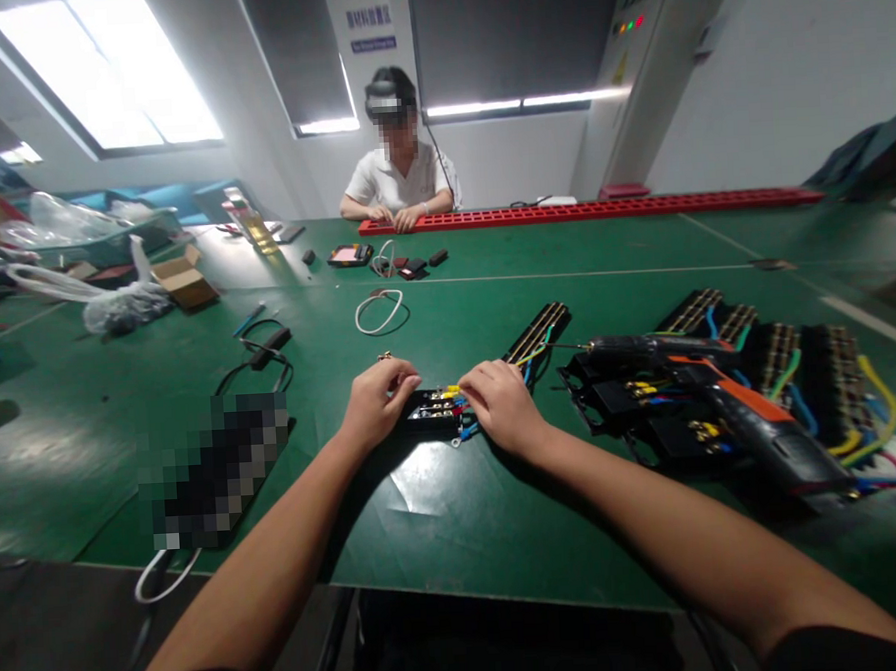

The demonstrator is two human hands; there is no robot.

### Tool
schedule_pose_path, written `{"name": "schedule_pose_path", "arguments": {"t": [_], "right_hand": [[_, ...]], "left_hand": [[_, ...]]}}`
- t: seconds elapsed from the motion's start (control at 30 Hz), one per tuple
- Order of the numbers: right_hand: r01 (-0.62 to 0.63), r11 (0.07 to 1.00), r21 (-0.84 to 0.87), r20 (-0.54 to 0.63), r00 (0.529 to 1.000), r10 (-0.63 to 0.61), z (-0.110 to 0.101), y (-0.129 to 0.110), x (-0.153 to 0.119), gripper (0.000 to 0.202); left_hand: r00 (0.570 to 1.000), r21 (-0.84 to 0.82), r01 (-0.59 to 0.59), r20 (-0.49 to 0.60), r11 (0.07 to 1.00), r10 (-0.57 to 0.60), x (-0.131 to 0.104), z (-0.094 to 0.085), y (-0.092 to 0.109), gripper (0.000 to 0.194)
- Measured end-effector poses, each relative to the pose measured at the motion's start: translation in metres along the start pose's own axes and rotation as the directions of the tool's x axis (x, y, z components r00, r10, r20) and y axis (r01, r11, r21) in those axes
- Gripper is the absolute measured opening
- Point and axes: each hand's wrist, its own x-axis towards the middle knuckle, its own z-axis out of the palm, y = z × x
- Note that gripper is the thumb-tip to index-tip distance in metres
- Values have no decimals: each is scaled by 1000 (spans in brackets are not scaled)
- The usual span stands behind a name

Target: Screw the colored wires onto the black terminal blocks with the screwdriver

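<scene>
A small black terminal block (432, 423) with metal contacts and yellow, red and blue wire ends lies on the green table between my hands. My left hand (378, 399) is at its left end, fingers curled together; what they hold, if anything, is too small to name. My right hand (501, 403) bends over its right end, fingers closed around the wire ends by the yellow lug (451, 389). A blue-sleeved ring lug (462, 436) sticks out below. Behind my right hand, a long black terminal strip (539, 333) reaches away with green and blue wires.
An orange and black power screwdriver (760, 419) lies at right over black housings, near more wired strips (841, 375). At left are a blurred dark device (226, 472) and a black cable. Across the table (304, 313) a person (402, 178) rests hands on a red rail (599, 209).
</scene>
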Motion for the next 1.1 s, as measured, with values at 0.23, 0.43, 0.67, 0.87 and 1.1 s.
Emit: {"name": "schedule_pose_path", "arguments": {"t": [0.23, 0.43, 0.67, 0.87, 1.1], "right_hand": [[14, 998, 66, -38, 999, -12, 5, 6, 1, 18], [54, 997, 59, -39, 998, -52, 8, 10, 1, 19], [103, 993, 50, -88, 991, -99, 10, 14, -2, 24], [133, 985, 110, -146, 982, -117, 11, 16, -4, 23], [183, 976, 120, -150, 975, -165, 9, 19, -5, 24]], "left_hand": [[998, -1, -68, -12, 998, 68, 1, -3, 1, 19], [996, 0, -69, -50, 998, 69, 1, -5, 2, 17], [991, 2, -122, -49, 993, 122, 0, -5, 7, 17], [991, -25, -124, -46, 992, 123, 0, -4, 9, 15], [989, -41, -138, -52, 990, 136, 0, -4, 12, 15]]}}
